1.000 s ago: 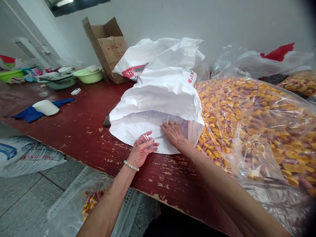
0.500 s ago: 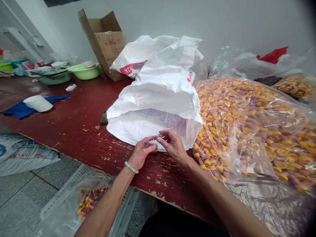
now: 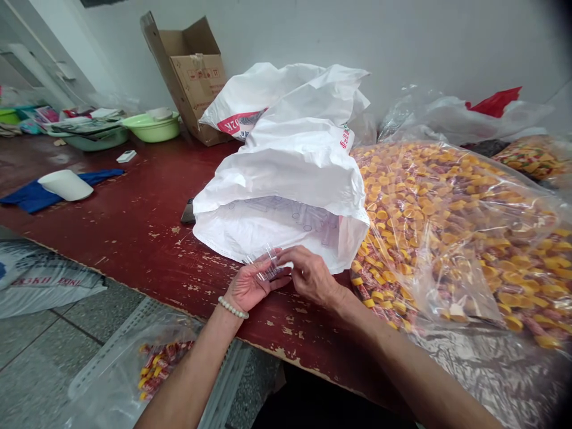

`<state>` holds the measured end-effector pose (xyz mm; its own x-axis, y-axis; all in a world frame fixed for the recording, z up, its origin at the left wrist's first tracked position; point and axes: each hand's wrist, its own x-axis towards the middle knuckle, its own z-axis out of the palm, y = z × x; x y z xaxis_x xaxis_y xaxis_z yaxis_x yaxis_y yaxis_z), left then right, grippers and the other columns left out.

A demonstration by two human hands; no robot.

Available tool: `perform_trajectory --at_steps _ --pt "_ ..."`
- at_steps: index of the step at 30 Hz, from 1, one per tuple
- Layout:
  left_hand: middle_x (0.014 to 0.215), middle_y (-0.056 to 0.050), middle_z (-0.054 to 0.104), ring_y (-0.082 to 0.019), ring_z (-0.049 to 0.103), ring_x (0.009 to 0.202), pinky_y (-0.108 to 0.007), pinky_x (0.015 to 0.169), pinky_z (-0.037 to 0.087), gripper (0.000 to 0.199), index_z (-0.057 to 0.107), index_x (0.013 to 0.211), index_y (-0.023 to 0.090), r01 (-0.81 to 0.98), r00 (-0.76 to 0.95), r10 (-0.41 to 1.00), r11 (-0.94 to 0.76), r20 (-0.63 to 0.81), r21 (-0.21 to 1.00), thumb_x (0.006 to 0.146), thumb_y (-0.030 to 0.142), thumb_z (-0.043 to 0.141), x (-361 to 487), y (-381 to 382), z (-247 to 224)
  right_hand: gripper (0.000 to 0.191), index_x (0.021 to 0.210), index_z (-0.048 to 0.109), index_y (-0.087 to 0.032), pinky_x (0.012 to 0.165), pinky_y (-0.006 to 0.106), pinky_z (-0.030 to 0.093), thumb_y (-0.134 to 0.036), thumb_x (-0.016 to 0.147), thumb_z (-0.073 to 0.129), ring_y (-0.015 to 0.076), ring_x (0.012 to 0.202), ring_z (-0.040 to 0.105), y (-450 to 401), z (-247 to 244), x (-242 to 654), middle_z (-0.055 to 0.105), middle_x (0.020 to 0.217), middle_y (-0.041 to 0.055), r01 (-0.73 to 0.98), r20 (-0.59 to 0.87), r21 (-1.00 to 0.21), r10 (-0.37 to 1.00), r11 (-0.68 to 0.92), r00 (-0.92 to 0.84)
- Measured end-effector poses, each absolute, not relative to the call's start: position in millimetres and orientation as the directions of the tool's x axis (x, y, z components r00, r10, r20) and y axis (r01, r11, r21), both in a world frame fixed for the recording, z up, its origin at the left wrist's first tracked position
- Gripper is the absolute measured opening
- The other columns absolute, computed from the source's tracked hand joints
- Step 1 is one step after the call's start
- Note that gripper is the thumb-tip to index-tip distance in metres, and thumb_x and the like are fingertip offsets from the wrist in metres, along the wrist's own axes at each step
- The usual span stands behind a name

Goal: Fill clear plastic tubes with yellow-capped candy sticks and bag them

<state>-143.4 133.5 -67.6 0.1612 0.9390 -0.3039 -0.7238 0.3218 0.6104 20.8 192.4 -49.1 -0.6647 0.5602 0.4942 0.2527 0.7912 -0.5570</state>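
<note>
- The left hand [image 3: 254,283] lies palm up just above the table edge, its grip loosely curled around a small bundle of clear plastic tubes [image 3: 267,263] (thin and see-through, so their exact number is hard to tell).
- The right hand [image 3: 311,277] reaches across from the right, its fingers [image 3: 290,256] pressed together and touching the tubes; whether that grip pinches them, I cannot tell.
- A pearl-like bead bracelet [image 3: 233,307] circles the left wrist.
- Below the hands, a clear plastic bag [image 3: 163,366] of red-and-yellow pieces lies on the tiled floor [image 3: 40,369], with a grey-and-white woven sack [image 3: 49,283] further left.
- The hands are over the chipped red table [image 3: 147,262], right beside the mouth of a white woven sack [image 3: 286,173], which lies on its side and holds more clear plastic tubes [image 3: 308,214].
- To the right, a large clear bag [image 3: 447,229] bulges with yellow caps and red pieces, touching the white woven sack.
- A dark tool [image 3: 188,211] pokes out from behind the sack's left edge.
- Further left on the table, a white tub [image 3: 65,185] sits on a blue cloth [image 3: 31,198], and a small white box [image 3: 126,157] lies beyond them.
- At the far end stand green basins [image 3: 151,128] and an open cardboard box [image 3: 192,71], against a white wall [image 3: 447,42].
</note>
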Motion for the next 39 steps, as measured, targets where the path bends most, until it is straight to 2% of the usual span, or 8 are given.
perform_trajectory --at_steps 6,11,17,22,26,31,35,39 --pt "0.119 -0.008 0.061 -0.026 0.054 0.116 -0.041 0.094 0.045 0.044 0.056 0.119 0.021 -0.769 0.156 0.966 0.250 -0.206 0.589 0.075 0.024 0.059 -149 133 -62 0.028 0.107 0.057 -0.012 0.082 0.044 0.043 -0.027 0.086 0.047 0.0313 0.105 0.048 261 -48 5 0.057 0.108 0.0174 0.895 0.299 -0.202 0.895 0.398 -0.331" --pt "0.127 -0.004 0.057 -0.020 0.062 0.099 -0.028 0.067 0.050 0.038 0.060 0.113 0.026 -0.786 0.128 0.966 0.237 -0.225 0.571 0.075 0.024 0.057 -153 133 -64 0.032 0.113 0.052 -0.014 0.076 0.043 0.044 -0.031 0.088 0.043 0.0312 0.099 0.050 281 -62 4 0.051 0.117 0.0176 0.957 0.195 -0.090 0.947 0.276 -0.255" --pt "0.090 -0.003 0.067 -0.021 0.066 0.090 -0.028 0.072 0.053 0.037 0.061 0.106 0.020 -0.766 0.058 0.936 0.264 -0.347 0.587 0.070 0.011 0.064 -144 137 -60 0.033 0.108 0.056 -0.013 0.072 0.037 0.044 -0.007 0.082 0.038 0.0281 0.094 0.054 272 -60 16 0.054 0.115 0.0158 0.954 0.203 -0.128 0.949 0.271 -0.242" --pt "0.088 -0.004 0.066 -0.020 0.068 0.080 -0.029 0.069 0.054 0.038 0.060 0.104 0.016 -0.669 -0.052 0.952 0.191 -0.301 0.718 0.067 0.012 0.070 -133 136 -55 0.033 0.115 0.052 -0.014 0.075 0.033 0.046 -0.023 0.084 0.046 0.0196 0.085 0.057 226 -53 26 0.055 0.117 0.0125 0.704 0.324 -0.584 0.911 0.404 -0.254" --pt "0.089 -0.002 0.064 -0.018 0.066 0.075 -0.027 0.061 0.053 0.044 0.057 0.105 0.018 -0.542 -0.156 0.966 0.091 -0.207 0.835 0.064 0.015 0.074 -126 131 -55 0.039 0.113 0.054 -0.015 0.061 0.027 0.045 -0.039 0.084 0.047 0.0142 0.066 0.056 188 -46 34 0.064 0.088 0.0050 0.333 0.144 -0.907 0.933 0.258 -0.330" --pt "0.093 -0.003 0.064 -0.014 0.062 0.084 -0.024 0.073 0.049 0.030 0.058 0.095 0.017 -0.141 -0.347 0.935 -0.130 0.074 0.982 0.068 0.019 0.071 -125 122 -49 0.036 0.104 0.063 -0.016 0.059 0.025 0.041 -0.042 0.082 0.050 0.0139 0.063 0.055 171 -34 44 0.064 0.074 0.0018 0.380 0.011 -0.905 0.902 0.193 -0.431" --pt "0.110 -0.008 0.064 -0.015 0.061 0.093 -0.025 0.083 0.047 0.021 0.059 0.092 0.015 0.084 -0.135 0.979 -0.140 0.151 0.987 0.072 0.018 0.066 -124 114 -43 0.033 0.094 0.067 -0.018 0.064 0.026 0.042 -0.045 0.082 0.052 0.0139 0.068 0.057 170 -34 46 0.068 0.083 0.0027 0.392 0.066 -0.876 0.876 0.280 -0.477" --pt "0.090 -0.004 0.067 -0.016 0.063 0.085 -0.026 0.078 0.049 0.026 0.057 0.094 0.016 0.117 -0.093 0.987 -0.123 0.135 0.985 0.070 0.016 0.067 -114 112 -49 0.036 0.084 0.068 -0.018 0.063 0.025 0.042 -0.052 0.079 0.055 0.0143 0.067 0.058 173 -40 42 0.067 0.076 0.0012 0.395 0.109 -0.872 0.901 0.289 -0.419"
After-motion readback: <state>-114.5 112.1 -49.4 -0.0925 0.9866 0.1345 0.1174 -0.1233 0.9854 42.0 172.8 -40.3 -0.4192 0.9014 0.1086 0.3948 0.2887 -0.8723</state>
